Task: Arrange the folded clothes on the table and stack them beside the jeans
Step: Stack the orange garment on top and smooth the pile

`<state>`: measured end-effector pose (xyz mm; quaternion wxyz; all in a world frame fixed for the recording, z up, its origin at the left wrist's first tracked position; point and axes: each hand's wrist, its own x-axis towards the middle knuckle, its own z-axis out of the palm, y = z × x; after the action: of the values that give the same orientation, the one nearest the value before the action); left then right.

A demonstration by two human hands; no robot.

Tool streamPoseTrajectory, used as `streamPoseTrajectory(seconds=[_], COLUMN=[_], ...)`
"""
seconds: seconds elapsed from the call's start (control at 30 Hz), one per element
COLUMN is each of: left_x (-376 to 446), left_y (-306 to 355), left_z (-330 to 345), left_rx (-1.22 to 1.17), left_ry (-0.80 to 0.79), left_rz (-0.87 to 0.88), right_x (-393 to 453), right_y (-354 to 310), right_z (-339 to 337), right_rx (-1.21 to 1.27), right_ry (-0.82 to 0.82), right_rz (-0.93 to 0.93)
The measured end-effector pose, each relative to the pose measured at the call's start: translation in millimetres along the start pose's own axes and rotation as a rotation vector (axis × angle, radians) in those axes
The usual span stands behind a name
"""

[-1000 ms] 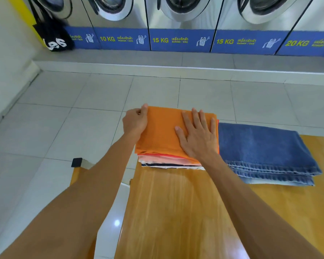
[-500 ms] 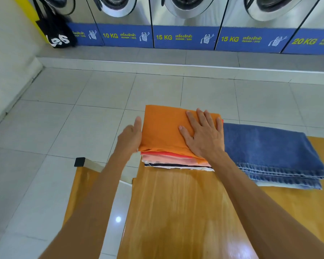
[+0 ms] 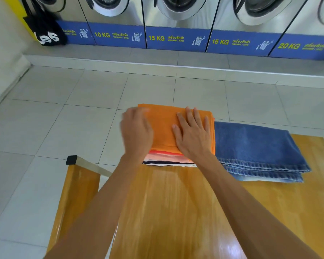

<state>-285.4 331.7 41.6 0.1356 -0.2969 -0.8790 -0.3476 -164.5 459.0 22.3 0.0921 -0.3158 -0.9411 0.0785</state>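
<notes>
A stack of folded clothes, topped by an orange garment (image 3: 165,126), sits at the far left corner of the wooden table (image 3: 176,212); pink, red, black and white layers (image 3: 166,159) show below it. Folded blue jeans (image 3: 256,146) lie right beside the stack, touching it. My right hand (image 3: 193,135) presses flat on the orange top, fingers straight. My left hand (image 3: 137,131), motion-blurred, lies over the stack's left edge with fingers extended.
A wooden bench (image 3: 77,193) with a black-capped metal leg (image 3: 71,159) stands left of the table. A tiled floor lies beyond, then a raised step under a row of washing machines (image 3: 176,19). A black tote bag (image 3: 45,32) hangs at far left.
My left hand moved from the stack's left side up onto the orange top. The right hand stayed flat on the garment. The view shifted slightly.
</notes>
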Motion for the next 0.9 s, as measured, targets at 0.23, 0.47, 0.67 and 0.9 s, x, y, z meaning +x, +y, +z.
streamPoseTrajectory(seconds=[0.23,0.47,0.67,0.9], left_x=[1,5,-3,-4], left_y=[-6,12,-12,-11], left_z=[62,63,65,66], left_rx=[0.245,0.314,0.206,0.138], left_ry=[-0.551,-0.519,-0.512,-0.505], left_rz=[0.081,0.130,0.031,-0.055], right_x=[-3,25,14,17], right_y=[12,1,15,26], right_z=[9,4,20,20], right_rx=[0.014,0.038,0.070,0.233], right_ry=[0.017,-0.065,-0.048,-0.086], right_rz=[0.103,0.135,0.188,0.276])
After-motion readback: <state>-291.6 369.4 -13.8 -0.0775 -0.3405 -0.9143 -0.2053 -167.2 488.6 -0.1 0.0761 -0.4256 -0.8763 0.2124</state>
